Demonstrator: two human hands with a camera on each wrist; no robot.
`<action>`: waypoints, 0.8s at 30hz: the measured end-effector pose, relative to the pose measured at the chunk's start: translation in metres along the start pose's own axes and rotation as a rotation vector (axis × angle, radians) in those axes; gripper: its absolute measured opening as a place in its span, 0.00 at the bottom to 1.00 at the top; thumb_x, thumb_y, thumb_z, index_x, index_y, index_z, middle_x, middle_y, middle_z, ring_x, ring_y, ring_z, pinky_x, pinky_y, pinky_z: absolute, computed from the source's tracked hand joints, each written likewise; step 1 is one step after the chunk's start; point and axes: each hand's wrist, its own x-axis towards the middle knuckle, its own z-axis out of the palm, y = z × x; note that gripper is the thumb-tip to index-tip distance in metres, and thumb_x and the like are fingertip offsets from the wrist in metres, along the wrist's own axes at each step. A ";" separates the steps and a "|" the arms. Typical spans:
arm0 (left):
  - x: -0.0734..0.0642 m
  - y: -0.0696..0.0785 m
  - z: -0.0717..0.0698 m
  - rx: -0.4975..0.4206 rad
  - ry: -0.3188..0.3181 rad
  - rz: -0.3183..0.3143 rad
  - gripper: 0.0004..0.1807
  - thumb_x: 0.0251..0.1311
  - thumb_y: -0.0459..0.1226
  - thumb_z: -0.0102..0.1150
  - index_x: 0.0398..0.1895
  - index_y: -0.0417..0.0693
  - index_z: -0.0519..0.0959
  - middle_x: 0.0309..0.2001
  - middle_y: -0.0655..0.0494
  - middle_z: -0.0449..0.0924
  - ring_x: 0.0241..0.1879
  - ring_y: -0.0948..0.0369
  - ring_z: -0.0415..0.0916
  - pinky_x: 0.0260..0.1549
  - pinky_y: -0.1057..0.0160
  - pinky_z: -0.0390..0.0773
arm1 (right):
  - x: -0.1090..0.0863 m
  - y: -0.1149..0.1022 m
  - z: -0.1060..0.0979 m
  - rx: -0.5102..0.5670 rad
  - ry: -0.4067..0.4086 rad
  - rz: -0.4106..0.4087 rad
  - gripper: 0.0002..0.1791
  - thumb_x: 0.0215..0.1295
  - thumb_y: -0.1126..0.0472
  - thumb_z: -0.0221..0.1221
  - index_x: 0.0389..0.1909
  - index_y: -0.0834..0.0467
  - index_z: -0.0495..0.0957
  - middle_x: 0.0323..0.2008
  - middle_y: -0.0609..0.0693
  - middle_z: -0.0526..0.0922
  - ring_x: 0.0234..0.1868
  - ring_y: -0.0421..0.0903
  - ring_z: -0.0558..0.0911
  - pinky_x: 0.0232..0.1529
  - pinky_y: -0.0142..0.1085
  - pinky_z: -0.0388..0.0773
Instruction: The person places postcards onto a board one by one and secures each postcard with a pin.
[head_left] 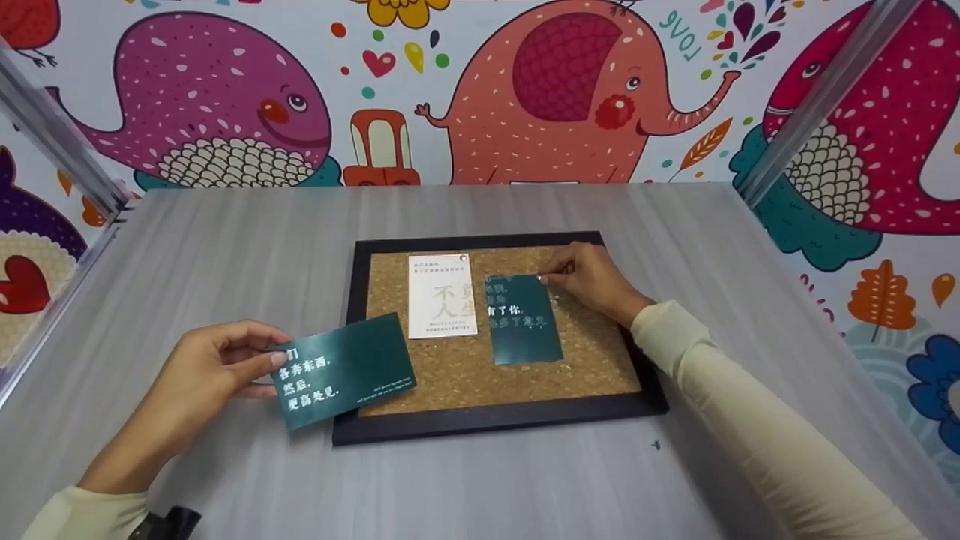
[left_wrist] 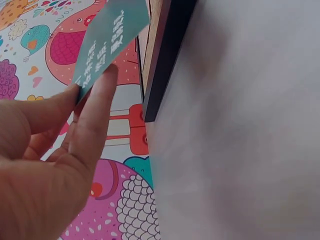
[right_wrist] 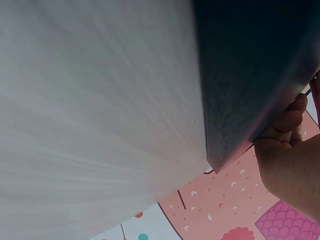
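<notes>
A black-framed corkboard [head_left: 450, 382] lies on the table. On its cork a white card [head_left: 441, 300] with printed characters has a small pin [head_left: 463, 258] at its top right corner. To the right of it lies a dark green card [head_left: 529, 337]. My right hand [head_left: 592, 279] pinches a small push pin [head_left: 540, 278] at that card's top right corner. In my left hand [head_left: 217, 360], thumb and fingers grip the left end of another green card [head_left: 352, 367] with white characters, tilted over the frame's left edge. The right wrist view hides the fingertips behind the frame.
The grey table [head_left: 480, 487] extends around the board. A small dark object [head_left: 655, 445] lies near the board's lower right corner. Behind stands a wall panel [head_left: 390, 67] with cartoon elephants, and metal posts [head_left: 825, 105] rise at both sides.
</notes>
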 end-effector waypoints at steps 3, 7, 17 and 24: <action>0.005 0.003 0.006 -0.011 -0.016 0.010 0.15 0.74 0.26 0.67 0.61 0.32 0.84 0.47 0.43 0.85 0.41 0.61 0.86 0.38 0.59 0.92 | 0.001 0.000 0.000 -0.001 -0.002 -0.002 0.08 0.74 0.69 0.70 0.44 0.56 0.95 0.41 0.50 0.91 0.43 0.48 0.84 0.43 0.41 0.83; 0.011 0.007 0.012 -0.032 -0.041 0.019 0.14 0.74 0.27 0.67 0.60 0.31 0.84 0.48 0.43 0.85 0.41 0.60 0.87 0.38 0.58 0.92 | 0.000 0.000 0.001 -0.014 0.003 0.000 0.07 0.74 0.68 0.70 0.44 0.56 0.95 0.41 0.51 0.91 0.43 0.48 0.83 0.43 0.42 0.81; 0.023 0.015 0.031 -0.048 -0.078 0.045 0.13 0.73 0.26 0.67 0.58 0.32 0.85 0.47 0.43 0.86 0.40 0.58 0.87 0.37 0.57 0.92 | -0.001 -0.001 0.000 -0.012 0.008 0.024 0.07 0.74 0.69 0.70 0.45 0.57 0.95 0.43 0.52 0.89 0.47 0.49 0.81 0.49 0.43 0.80; 0.031 0.019 0.043 -0.033 -0.089 0.070 0.12 0.73 0.25 0.68 0.57 0.33 0.86 0.46 0.44 0.87 0.40 0.58 0.87 0.36 0.59 0.92 | -0.001 -0.002 0.001 -0.011 0.004 0.029 0.08 0.74 0.69 0.70 0.45 0.56 0.95 0.44 0.51 0.89 0.47 0.50 0.81 0.49 0.43 0.81</action>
